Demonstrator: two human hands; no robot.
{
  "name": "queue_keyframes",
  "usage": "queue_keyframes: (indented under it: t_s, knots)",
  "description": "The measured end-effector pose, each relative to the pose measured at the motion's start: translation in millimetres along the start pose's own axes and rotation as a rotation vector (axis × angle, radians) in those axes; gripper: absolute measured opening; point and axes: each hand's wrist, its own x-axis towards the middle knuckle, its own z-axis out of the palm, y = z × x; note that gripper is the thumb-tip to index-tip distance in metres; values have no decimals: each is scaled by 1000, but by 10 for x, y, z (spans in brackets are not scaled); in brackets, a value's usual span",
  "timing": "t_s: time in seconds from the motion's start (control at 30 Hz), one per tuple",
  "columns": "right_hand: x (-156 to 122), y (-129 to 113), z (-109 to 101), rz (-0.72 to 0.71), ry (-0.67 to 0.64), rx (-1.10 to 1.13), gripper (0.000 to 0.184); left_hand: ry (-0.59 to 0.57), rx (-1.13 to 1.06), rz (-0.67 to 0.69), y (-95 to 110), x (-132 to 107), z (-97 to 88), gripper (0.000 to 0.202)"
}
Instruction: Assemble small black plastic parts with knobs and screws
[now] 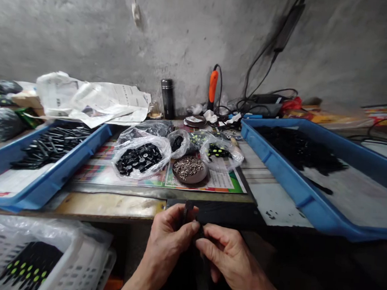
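Both my hands meet just below the table's front edge. My left hand [167, 241] is closed, thumb and fingers pinching a narrow black part [186, 212] that sticks up between them. My right hand [228, 255] is closed too, its fingertips pressed against the same dark part from the right. The lower end of the part is hidden between my hands. Straight ahead on the table stands a brown dish of small metal screws [189, 169], with a clear bag of black round pieces [140, 157] to its left.
A blue tray [57, 176] with black sticks lies left, a larger blue tray [278, 174] with black parts right. More plastic bags [220, 151], a black flask [167, 99], an orange-handled tool [213, 87] and cables stand by the wall. A white basket [80, 261] sits low left.
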Motion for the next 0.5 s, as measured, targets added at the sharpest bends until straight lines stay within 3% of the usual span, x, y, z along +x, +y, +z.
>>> queue_keyframes:
  t_s: [0.13, 0.33, 0.5]
  knots:
    - [12, 24, -16, -12, 21, 51, 41, -13, -32, 35, 7, -36, -24, 40]
    - [27, 47, -24, -35, 25, 145, 34, 73, 18, -19, -16, -155, -28, 48]
    - [43, 50, -1, -68, 54, 184, 41, 54, 58, -9, -29, -212, -7, 46]
